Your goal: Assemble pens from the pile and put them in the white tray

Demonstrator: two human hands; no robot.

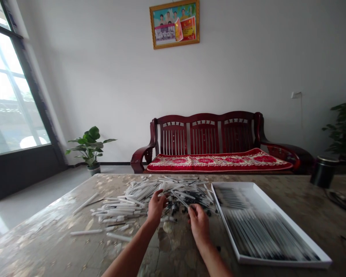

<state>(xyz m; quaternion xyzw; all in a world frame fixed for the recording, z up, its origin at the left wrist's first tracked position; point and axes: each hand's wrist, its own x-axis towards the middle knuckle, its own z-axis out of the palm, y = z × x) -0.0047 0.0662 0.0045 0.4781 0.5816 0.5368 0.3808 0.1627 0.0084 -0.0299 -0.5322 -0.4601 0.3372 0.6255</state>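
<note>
A loose heap of white pen barrels (pixel 132 202) sprawls across the middle of the tabletop (pixel 46 246), with small black pen parts (pixel 175 207) bunched at its right end. The left hand (pixel 156 207) dips into the heap, and the right hand (pixel 198 227) curls over the black parts, just short of a white tray (pixel 294 223). Both grips look curled, but I cannot tell whether either is clenched on a piece (too much is buried or blurred). The tray already carries long rows of pens (pixel 262 234) laid side by side, while many pieces lie unranked in the heap. A few stray barrels (pixel 85 232) reach toward the left edge. Open room remains toward the near left corner, and a black canister (pixel 323 172) stands by the right edge, beyond the tray.
</note>
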